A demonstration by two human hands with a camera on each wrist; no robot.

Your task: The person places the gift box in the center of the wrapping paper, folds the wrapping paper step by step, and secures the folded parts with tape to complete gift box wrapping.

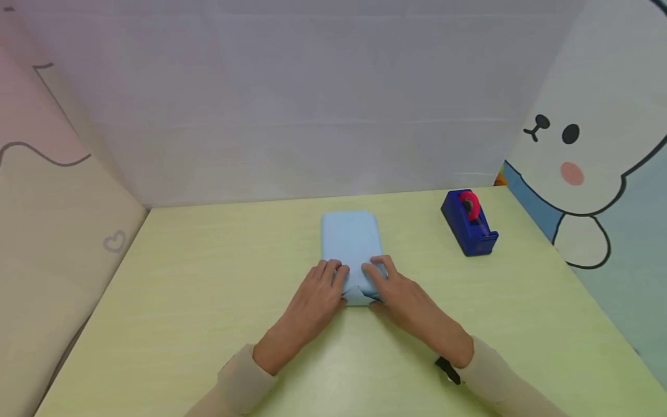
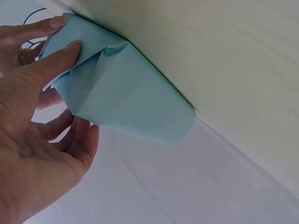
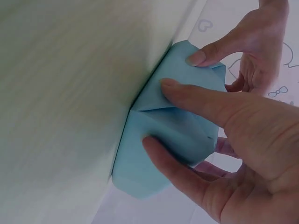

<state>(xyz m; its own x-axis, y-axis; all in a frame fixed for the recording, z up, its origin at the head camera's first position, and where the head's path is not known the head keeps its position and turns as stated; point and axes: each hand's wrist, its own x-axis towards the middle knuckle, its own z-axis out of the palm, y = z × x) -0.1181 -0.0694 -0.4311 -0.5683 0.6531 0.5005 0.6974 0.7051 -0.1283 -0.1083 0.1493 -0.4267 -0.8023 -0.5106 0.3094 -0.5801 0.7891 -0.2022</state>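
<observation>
We look across a pale yellow-green table point(image 1: 208, 266) to a plain greyish far wall point(image 1: 312, 104). The cream and pink left wall point(image 1: 47, 243) shows us a small heart outline point(image 1: 114, 241), while the right wall point(image 1: 625, 278) bears a large white cartoon face point(image 1: 604, 139) with a pink cheek above pale blue

The head view is bright and evenly lit, with a pale sheen on the yellow-green tabletop point(image 1: 359, 368) and soft-edged shadows beneath the left hand point(image 1: 316, 298) and right hand point(image 1: 403, 296); both wrist views are dimmer and softer, a thin dark shadow edging the blue paper-wrapped package point(image 3: 133, 161)
</observation>
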